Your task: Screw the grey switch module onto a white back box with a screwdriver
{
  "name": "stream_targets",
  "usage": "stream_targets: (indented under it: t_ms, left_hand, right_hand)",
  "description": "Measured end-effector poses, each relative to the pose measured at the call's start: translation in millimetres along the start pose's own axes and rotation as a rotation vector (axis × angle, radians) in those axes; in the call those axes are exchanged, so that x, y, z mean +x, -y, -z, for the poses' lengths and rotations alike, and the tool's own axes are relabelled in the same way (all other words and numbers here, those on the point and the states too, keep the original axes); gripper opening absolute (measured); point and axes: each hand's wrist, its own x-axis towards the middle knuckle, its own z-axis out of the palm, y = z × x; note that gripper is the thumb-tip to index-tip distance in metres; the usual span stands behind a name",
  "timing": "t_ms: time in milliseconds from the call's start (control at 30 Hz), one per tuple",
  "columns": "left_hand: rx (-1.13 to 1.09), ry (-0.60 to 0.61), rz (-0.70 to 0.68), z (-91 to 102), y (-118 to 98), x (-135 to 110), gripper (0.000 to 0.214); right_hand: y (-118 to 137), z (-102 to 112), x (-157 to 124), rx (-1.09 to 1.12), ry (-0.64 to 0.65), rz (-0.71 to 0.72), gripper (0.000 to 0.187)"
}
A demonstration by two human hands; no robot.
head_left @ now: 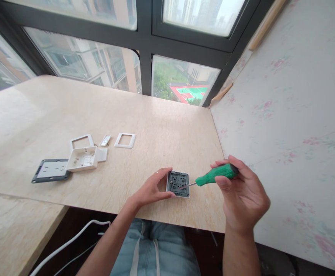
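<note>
A square wall switch (178, 183) with a dark grey inner face and a white rim lies near the front edge of the stone counter. My left hand (156, 186) grips its left side, thumb at the near edge and fingers at the far corner. In my right hand (243, 191) is a screwdriver (216, 174) with a green handle, held between thumb and fingers. Its thin shaft slants down to the left, and the tip is over the grey face. Whether the tip touches a screw is too small to tell.
On the left of the counter (167, 122) are a white mounting box (82, 164), a grey-framed socket (51, 170), two white frames (125, 140) and a small white insert (105, 140). Windows stand behind; a papered wall (285, 134) bounds the right. A white cable (66, 241) hangs below.
</note>
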Motion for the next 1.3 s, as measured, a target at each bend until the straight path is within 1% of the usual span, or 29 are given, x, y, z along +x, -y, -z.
stream_targets:
  t_ms: [100,133,167,267,300,333,400,500,567,633,700,733,833,867,933,1000,1100,1167,1300]
  left_hand:
    - [-0.036,-0.011,-0.001,-0.1,1.7,-1.7,0.094]
    - [-0.054,-0.034,-0.008,0.0,1.5,-2.5,0.093]
    - [-0.073,-0.072,-0.017,0.2,0.4,-3.3,0.088]
    - [-0.108,-0.251,-0.06,1.9,-10.8,-5.4,0.056]
    - [-0.106,-0.311,-0.08,2.9,-18.0,-5.5,0.049]
    - [-0.099,-0.36,-0.109,4.1,-27.0,-5.1,0.046]
    - [-0.096,-0.39,-0.182,7.3,-49.1,-2.4,0.047]
    - [-0.048,-0.433,-0.273,12.1,-83.3,5.1,0.051]
    - [0.016,-0.481,-0.307,13.7,-100.0,10.1,0.04]
    - [0.071,-0.57,-0.301,13.7,-108.8,13.5,0.029]
    - [0.068,-0.657,-0.29,12.5,-110.2,14.9,0.027]
    - [0.044,-0.691,-0.283,11.8,-108.9,15.0,0.028]
    - [-0.077,-0.738,-0.228,10.5,-100.8,13.9,0.033]
    - [-0.121,-0.746,-0.204,10.5,-97.4,13.4,0.033]
    - [-0.209,-0.757,-0.162,10.2,-90.2,13.0,0.033]
    - [-0.284,-0.769,-0.133,8.9,-83.3,13.5,0.03]
    - [-0.348,-0.786,-0.102,4.2,-75.9,15.6,0.03]
    - [-0.38,-0.798,-0.092,0.3,-74.1,17.2,0.031]
    - [-0.42,-0.818,-0.087,-4.9,-74.5,19.4,0.031]
  right_hand:
    - [-2.1,-2.4,-0.1,-0.019,0.033,0.014,0.043]
    - [-2.9,-3.0,-0.2,-0.019,0.042,0.015,0.044]
    - [-3.8,-3.8,-0.3,-0.017,0.05,0.014,0.044]
    - [-6.6,-8.2,-0.2,-0.009,0.082,0.015,0.047]
    - [-7.6,-10.6,0.2,-0.01,0.097,0.018,0.048]
    - [-8.5,-13.7,1.0,-0.012,0.115,0.023,0.049]
    - [-9.5,-21.6,3.4,-0.018,0.163,0.05,0.05]
    - [-7.5,-35.9,9.4,-0.016,0.27,0.122,0.05]
    - [-3.5,-45.0,13.8,-0.024,0.339,0.181,0.049]
    - [1.3,-51.7,17.5,-0.042,0.377,0.233,0.047]
    - [4.5,-54.2,20.0,-0.059,0.407,0.252,0.045]
    - [4.5,-53.5,20.7,-0.061,0.432,0.243,0.047]
    - [-5.2,-43.4,19.6,-0.051,0.547,0.145,0.064]
    - [-11.9,-37.7,17.7,-0.053,0.583,0.101,0.069]
    - [-29.5,-24.4,10.7,-0.106,0.643,0.033,0.074]
    - [-49.1,-10.7,-0.4,-0.215,0.692,0.007,0.075]
    - [-73.4,5.2,-20.4,-0.331,0.766,-0.021,0.084]
    - [-83.2,10.6,-32.3,-0.356,0.801,-0.001,0.083]
    - [-92.0,10.5,-46.5,-0.347,0.813,0.054,0.069]
